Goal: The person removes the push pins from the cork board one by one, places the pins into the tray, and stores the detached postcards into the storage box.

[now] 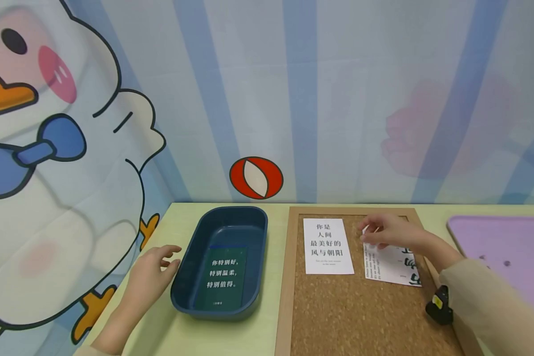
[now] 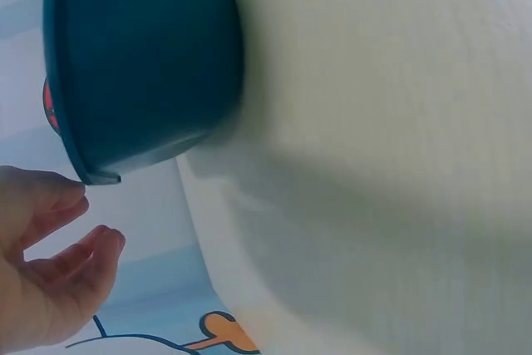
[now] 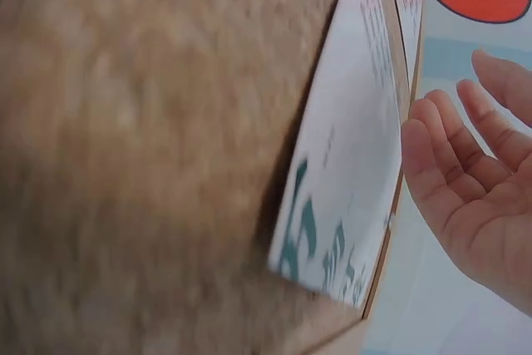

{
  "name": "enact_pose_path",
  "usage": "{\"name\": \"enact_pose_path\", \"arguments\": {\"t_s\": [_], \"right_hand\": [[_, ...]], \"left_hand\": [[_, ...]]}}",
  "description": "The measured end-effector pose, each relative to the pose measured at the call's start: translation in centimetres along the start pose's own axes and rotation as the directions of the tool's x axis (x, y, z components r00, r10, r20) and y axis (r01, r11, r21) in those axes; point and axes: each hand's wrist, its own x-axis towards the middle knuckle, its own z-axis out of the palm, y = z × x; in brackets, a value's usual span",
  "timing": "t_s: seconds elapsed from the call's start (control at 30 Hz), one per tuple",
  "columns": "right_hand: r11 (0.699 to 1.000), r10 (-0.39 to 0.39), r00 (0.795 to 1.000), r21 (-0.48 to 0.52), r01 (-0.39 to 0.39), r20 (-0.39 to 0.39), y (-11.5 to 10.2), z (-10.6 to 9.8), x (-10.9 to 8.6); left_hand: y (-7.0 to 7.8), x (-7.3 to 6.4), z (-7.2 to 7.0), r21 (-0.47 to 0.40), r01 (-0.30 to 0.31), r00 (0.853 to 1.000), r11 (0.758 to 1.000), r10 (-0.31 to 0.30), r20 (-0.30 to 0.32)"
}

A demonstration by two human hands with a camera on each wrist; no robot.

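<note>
My right hand (image 1: 391,231) hovers over the upper right of a wood-framed cork board (image 1: 365,316), its fingers loosely bent and holding nothing. Below it a white card (image 1: 387,267) with sideways dark-green lettering lies on the cork, partly hidden by the hand; in the right wrist view one edge of this card (image 3: 349,139) stands off the cork. Another white card (image 1: 328,247), printed upright, is to its left. Beside the left rim of a dark blue bin (image 1: 263,257) is my left hand (image 1: 151,274), fingers relaxed and empty. A dark green card (image 1: 222,291) with white lettering lies in the bin.
A lilac tray (image 1: 516,232) sits on the pale yellow table (image 1: 160,336) to the right of the board. A printed cloth backdrop (image 1: 258,99) hangs at the table's back edge. A small black device (image 1: 440,306) is on the right wrist.
</note>
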Motion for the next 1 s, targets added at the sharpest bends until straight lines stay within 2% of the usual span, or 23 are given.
{"name": "enact_pose_path", "arguments": {"t_s": [0.13, 0.2, 0.37, 0.5, 0.6, 0.87, 1.0], "right_hand": [[0.999, -0.038, 0.999, 0.012, 0.039, -0.020, 0.1, 0.9, 0.5], [1.000, -0.014, 0.999, 0.018, 0.015, -0.050, -0.2, 1.4, 0.8], [0.991, 0.136, 0.982, 0.038, -0.132, -0.134, -1.4, 2.6, 1.7], [0.977, 0.214, 0.959, 0.046, -0.209, -0.188, -1.8, 3.5, 2.4], [0.968, 0.251, 0.942, 0.033, -0.250, -0.222, -1.7, 3.9, 2.9], [0.927, 0.333, 0.904, -0.085, -0.366, -0.267, -2.6, 4.8, 3.7], [0.896, 0.313, 0.919, -0.245, -0.369, -0.242, -3.0, 5.1, 4.3]], "left_hand": [[-0.5, -0.1, 0.1, -0.011, 0.035, 0.998, 0.999, -0.035, 0.046], [-0.7, -0.1, 0.2, -0.016, 0.051, 0.997, 0.999, -0.050, 0.059], [-1.0, 0.1, 0.4, -0.042, 0.083, 0.995, 0.996, -0.080, 0.059], [-1.2, 0.1, 0.6, -0.064, 0.101, 0.993, 0.993, -0.097, 0.062], [-1.2, 0.1, 0.7, -0.096, 0.129, 0.988, 0.987, -0.120, 0.095], [-1.3, 0.3, 0.9, -0.205, 0.257, 0.955, 0.944, -0.215, 0.206], [-1.4, 0.4, 0.8, -0.265, 0.295, 0.943, 0.918, -0.234, 0.238]]}}
